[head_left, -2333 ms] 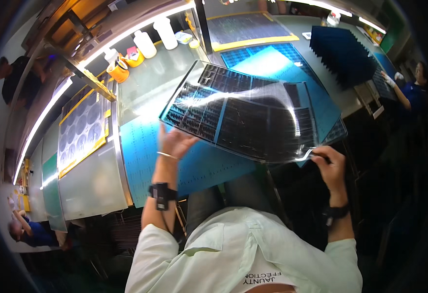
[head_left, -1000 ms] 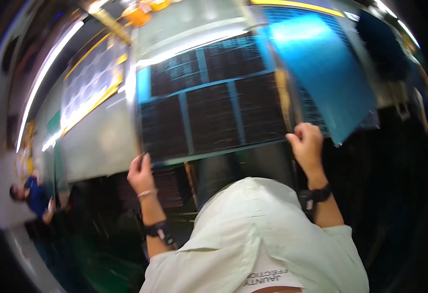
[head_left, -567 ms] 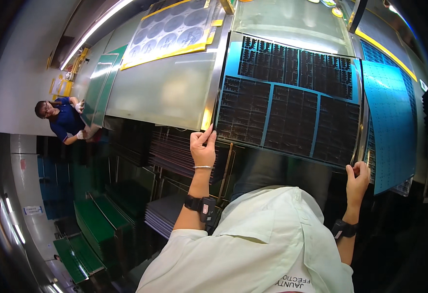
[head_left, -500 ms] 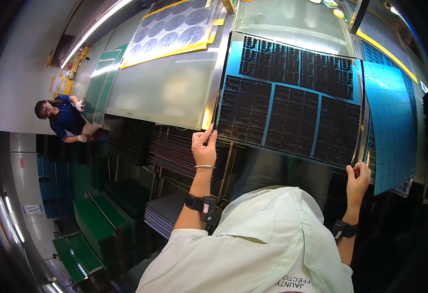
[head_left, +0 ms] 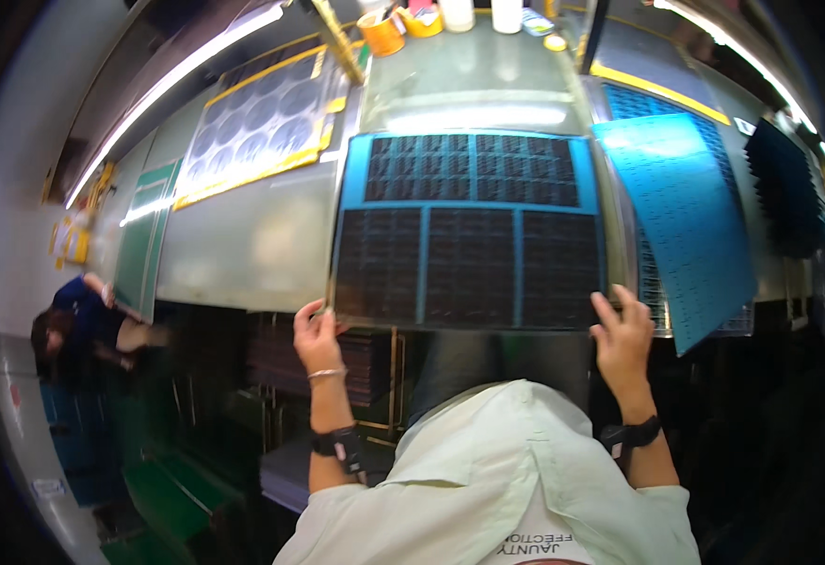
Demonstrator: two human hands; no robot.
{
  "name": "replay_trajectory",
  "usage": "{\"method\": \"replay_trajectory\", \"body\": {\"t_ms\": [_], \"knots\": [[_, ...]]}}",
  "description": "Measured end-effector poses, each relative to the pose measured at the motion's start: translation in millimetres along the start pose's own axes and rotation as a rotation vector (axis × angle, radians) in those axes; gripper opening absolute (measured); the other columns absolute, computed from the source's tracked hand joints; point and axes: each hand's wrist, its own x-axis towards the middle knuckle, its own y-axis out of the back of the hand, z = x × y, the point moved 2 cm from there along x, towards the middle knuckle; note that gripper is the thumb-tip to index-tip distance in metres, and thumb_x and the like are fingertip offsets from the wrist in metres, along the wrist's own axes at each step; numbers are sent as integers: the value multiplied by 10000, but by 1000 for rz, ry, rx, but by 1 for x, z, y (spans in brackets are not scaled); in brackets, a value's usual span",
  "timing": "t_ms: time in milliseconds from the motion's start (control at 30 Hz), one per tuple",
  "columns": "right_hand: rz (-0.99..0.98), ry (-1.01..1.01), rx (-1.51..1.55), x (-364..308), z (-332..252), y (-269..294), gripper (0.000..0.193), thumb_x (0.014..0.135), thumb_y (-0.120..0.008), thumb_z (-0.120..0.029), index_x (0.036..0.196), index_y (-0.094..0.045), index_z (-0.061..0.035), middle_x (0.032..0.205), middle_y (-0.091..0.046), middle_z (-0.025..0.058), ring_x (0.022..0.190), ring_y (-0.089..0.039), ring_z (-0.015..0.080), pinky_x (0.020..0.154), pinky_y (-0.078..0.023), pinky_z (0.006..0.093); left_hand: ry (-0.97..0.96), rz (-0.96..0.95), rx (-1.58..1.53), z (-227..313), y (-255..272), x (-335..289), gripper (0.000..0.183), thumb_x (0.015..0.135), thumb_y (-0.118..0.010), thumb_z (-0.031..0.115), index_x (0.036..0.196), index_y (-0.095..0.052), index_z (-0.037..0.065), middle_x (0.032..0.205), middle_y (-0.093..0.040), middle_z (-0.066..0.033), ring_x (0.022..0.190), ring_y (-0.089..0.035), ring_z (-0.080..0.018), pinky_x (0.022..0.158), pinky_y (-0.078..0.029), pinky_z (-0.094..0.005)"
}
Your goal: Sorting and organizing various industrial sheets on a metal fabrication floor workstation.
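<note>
A smooth bench stands under strip lights; the dark-panelled sheet lies along its near edge. The left hand is at the sheet's near-left corner, whether pinching cannot be told; the right hand, fingers spread, is at the near-right.

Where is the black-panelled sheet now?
The sheet lies centrally in the head view, its near corners at the left hand and right hand.
</note>
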Motion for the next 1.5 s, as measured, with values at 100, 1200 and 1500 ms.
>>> {"method": "replay_trajectory", "body": {"t_ms": [100, 1200, 1500], "knots": [[-8, 187, -60, 18, -11, 0, 430, 706, -655, -130, 1130, -585, -110, 1264, -448, 106, 1175, -377, 308, 897, -332, 434, 41, -69, 67, -16, 29, 6, 187, 862, -533, 24, 1049, -524, 31, 751, -567, -25, 634, -541, -90, 576, -482, -232], [272, 116, -192, 243, 11, -108, 475, 855, -510, -266, 1254, -454, -16, 1330, -413, 104, 1286, -295, 306, 1048, -222, 482, -759, -207, 1341, 16, -130, 203, 582, 860, -461, 463, 1259, -475, 39, 1339, -438, -79, 1309, -274, -291, 1032, -212, -534], [172, 43, -172, 224, 24, -99, 589, 879, -482, -359, 1330, -353, -3, 1428, -284, 135, 1331, -206, 341, 1073, -136, 506, -585, -219, 1361, 8, -147, 203, 616, 896, -371, 454, 1366, -319, 59, 1457, -254, -47, 1364, -143, -288, 1064, -126, -551]]}}
